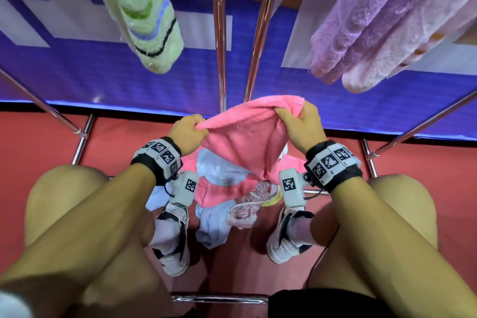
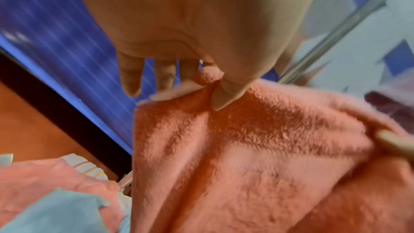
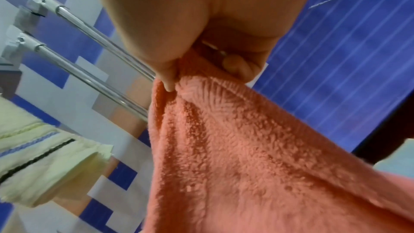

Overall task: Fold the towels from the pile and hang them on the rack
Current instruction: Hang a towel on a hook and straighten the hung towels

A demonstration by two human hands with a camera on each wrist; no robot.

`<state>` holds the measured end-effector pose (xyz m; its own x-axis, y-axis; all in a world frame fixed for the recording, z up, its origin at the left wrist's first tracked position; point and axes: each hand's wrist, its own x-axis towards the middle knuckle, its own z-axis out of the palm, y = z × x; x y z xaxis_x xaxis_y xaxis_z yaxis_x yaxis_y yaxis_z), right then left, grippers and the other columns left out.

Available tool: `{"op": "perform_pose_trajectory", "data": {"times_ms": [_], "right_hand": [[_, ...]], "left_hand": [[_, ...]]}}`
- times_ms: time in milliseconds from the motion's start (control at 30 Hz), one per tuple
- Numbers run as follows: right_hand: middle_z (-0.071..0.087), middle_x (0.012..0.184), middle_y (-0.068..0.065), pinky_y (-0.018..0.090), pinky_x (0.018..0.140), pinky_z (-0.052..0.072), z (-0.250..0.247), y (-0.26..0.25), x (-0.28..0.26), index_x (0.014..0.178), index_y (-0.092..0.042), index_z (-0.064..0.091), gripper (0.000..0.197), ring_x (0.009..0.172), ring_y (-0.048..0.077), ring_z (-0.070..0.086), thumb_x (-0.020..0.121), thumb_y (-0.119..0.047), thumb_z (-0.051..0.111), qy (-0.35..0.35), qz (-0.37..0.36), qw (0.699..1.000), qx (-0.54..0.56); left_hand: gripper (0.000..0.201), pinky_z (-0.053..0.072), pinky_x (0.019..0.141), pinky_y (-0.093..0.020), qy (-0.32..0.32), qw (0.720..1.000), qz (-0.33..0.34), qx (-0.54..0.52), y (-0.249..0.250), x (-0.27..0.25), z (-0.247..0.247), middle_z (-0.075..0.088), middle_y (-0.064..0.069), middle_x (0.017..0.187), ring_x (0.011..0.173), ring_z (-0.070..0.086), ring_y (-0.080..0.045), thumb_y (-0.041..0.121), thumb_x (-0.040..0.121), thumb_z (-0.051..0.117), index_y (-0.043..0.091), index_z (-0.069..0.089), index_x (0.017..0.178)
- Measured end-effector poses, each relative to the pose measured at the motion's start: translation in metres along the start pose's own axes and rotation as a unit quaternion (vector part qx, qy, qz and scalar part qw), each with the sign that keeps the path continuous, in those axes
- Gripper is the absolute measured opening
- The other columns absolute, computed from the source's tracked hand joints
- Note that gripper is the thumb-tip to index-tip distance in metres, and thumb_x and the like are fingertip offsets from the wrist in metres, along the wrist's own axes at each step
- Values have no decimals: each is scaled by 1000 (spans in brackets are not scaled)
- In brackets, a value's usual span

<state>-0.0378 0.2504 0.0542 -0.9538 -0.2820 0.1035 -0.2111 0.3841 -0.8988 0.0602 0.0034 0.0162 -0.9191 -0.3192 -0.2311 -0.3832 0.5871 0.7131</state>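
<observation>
Head view is showing the pink towel [image 1: 247, 134] hanging in the air between the two hands, above the pile [image 1: 227, 188] on the floor [image 1: 46, 142] and below the rack's bars [image 1: 219, 33]. The left hand [image 1: 187, 131] is pinching one gathered corner between thumb and fingers; the right hand [image 1: 300, 124] is clamping a bunched edge, fingers curled round the cloth. The towel is sagging in a loose, uneven drape, not yet folded flat.

The likely trouble: both grips are sitting on small bunches of thick pile, so a corner is liable to be slipping free once the hands are pulling apart, dropping the towel back onto the heap. Uneven corners would be giving a crooked fold. Lifting toward the bars, the cloth may be brushing the green towel [image 1: 144, 13] or the purple towel [image 1: 387, 23] already hanging there and dragging one off.
</observation>
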Motion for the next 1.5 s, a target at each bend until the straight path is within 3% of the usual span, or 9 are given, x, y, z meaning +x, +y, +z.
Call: {"op": "perform_pose_trajectory", "data": {"times_ms": [233, 333, 467, 567, 667, 767, 867, 1067, 1500], "right_hand": [[67, 76, -7, 26, 67, 49, 9, -25, -21, 83, -15, 71, 14, 68, 2, 56, 79, -23, 80, -26, 7, 1000, 8], [68, 81, -2, 25, 67, 49, 4, -56, -21, 87, -7, 71, 17, 71, 5, 57, 81, -21, 78, 8, -13, 999, 40], [72, 92, 0, 15, 74, 50, -12, -118, -21, 102, -6, 73, 16, 73, -6, 62, 88, -13, 72, 52, -71, 988, 129], [73, 86, -9, 19, 78, 53, -28, -163, -25, 99, -11, 73, 11, 79, -3, 66, 89, -11, 70, 82, -118, 970, 195], [72, 78, -15, 19, 76, 54, -48, -192, -25, 92, -19, 72, 7, 77, -2, 67, 89, -12, 70, 122, -142, 957, 221], [73, 81, -8, 28, 80, 56, -73, -208, -21, 88, -20, 73, 3, 79, 5, 68, 89, -21, 70, 153, -143, 946, 249], [72, 80, -10, 25, 78, 55, -96, -206, -10, 85, -21, 71, 6, 75, 0, 66, 88, -26, 72, 162, -130, 957, 202], [73, 90, -1, 32, 90, 55, -92, -189, -6, 95, -15, 73, 15, 84, 7, 66, 83, -24, 77, 128, -109, 981, 94], [61, 82, -2, 20, 74, 45, -112, -183, -5, 90, -9, 62, 16, 78, 11, 56, 89, -24, 69, 187, -125, 974, 29]], "left_hand": [[32, 49, 34, -36, 201, 955, -83, -201, 9, -34, -45, 55, -22, 73, 46, 58, -24, 10, 88, 61, 21, 38, 69], [28, 52, 42, -32, 192, 950, -52, -242, 36, -48, -64, 53, -16, 65, 41, 57, -12, 7, 91, 51, 21, 37, 71], [18, 52, 71, -31, 190, 960, 62, -195, 85, -73, -88, 52, -6, 78, 71, 50, -15, 23, 92, 55, 20, 48, 76], [18, 36, 60, -9, 207, 952, 163, -153, 123, -90, -110, 48, 0, 80, 65, 45, 4, 11, 97, 52, 17, 46, 82], [21, 36, 60, -13, 274, 913, 229, -196, 157, -102, -132, 46, 5, 73, 57, 42, 7, 9, 92, 56, 20, 46, 77], [17, 37, 57, -32, 345, 896, 231, -159, 168, -105, -154, 47, -1, 65, 57, 44, -13, 17, 81, 63, 12, 48, 75], [27, 43, 56, -37, 326, 920, 196, -94, 157, -102, -163, 58, -8, 60, 58, 53, -29, 24, 72, 75, 15, 49, 70], [33, 31, 60, -28, 250, 959, 122, -50, 135, -92, -146, 51, 3, 57, 64, 48, -19, 18, 83, 73, 16, 49, 59], [24, 52, 58, -30, 316, 933, 110, -134, 95, -99, -166, 61, -2, 65, 58, 55, -19, 15, 81, 79, 24, 59, 70]]}}
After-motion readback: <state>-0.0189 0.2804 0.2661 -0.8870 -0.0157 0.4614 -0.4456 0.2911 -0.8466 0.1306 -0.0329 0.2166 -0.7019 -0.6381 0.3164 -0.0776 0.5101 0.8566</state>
